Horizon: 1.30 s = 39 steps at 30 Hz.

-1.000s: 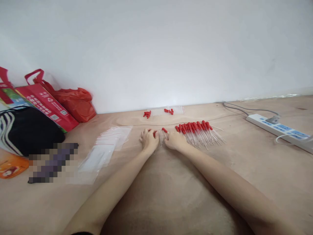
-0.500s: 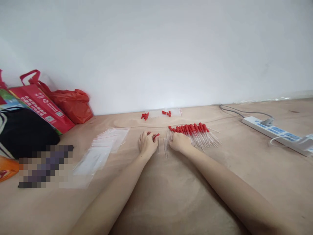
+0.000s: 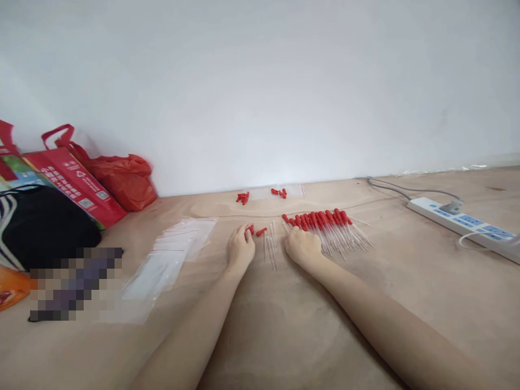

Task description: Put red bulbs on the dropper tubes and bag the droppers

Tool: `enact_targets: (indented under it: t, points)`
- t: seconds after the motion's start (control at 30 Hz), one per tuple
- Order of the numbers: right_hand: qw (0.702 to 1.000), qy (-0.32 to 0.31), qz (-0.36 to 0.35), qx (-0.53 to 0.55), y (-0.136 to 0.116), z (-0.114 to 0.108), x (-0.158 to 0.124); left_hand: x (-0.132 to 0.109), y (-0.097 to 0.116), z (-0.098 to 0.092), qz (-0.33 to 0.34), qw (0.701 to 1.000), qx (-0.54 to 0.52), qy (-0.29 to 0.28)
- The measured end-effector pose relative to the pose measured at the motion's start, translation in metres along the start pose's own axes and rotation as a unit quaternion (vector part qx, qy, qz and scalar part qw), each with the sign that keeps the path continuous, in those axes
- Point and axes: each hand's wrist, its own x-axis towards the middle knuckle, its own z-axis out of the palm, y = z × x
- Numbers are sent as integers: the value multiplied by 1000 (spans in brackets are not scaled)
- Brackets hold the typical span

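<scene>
one more slim clear tube with a red bulb-shaped cap point(image 3: 285, 218) had joined the left end of the capped row point(image 3: 324, 219), lengthening it, beside the curled right hand point(image 3: 303, 247), while the left hand point(image 3: 241, 249) bent over small red caps point(image 3: 251, 229) (either grip, i couldn't tell).

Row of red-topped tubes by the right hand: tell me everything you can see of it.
The row of red-topped tubes lies flat on the wooden tabletop, packed side by side and partly overlapping. The red tops look rubbery and point towards the wall; the thin, clear stems, glass or plastic, slant towards the viewer and to the right. The right hand covers part of the row's left end; whether it grips a tube is hidden. Too crowded to count.
</scene>
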Motion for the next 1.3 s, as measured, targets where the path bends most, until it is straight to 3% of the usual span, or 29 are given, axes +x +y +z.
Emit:
enact_targets:
  t: [0.43,0.53,0.7,0.83,0.9,1.07,1.2,1.3]
  points:
    - [993,97,-47,-46,6,11,-16,-5,-7,-6,-56,997,-20,40]
    - [988,118,-92,-42,12,12,-16,-1,-12,-6,-58,997,-48,29]
    - [960,175,-216,39,38,21,-19,5,-23,-9,-63,991,-114,7]
    - [940,205,-238,132,59,27,-21,-2,-26,-15,-61,987,-152,4]
    - [935,187,-238,185,64,25,-21,-12,-22,-22,-24,987,-161,-5]
    - [914,168,-249,272,57,19,-26,-40,-8,-37,142,974,-163,-70]
    - [911,129,-286,267,47,16,-36,-46,1,-39,198,960,-141,-143]
    - [903,122,-317,262,44,16,-39,-45,2,-37,202,958,-135,-154]
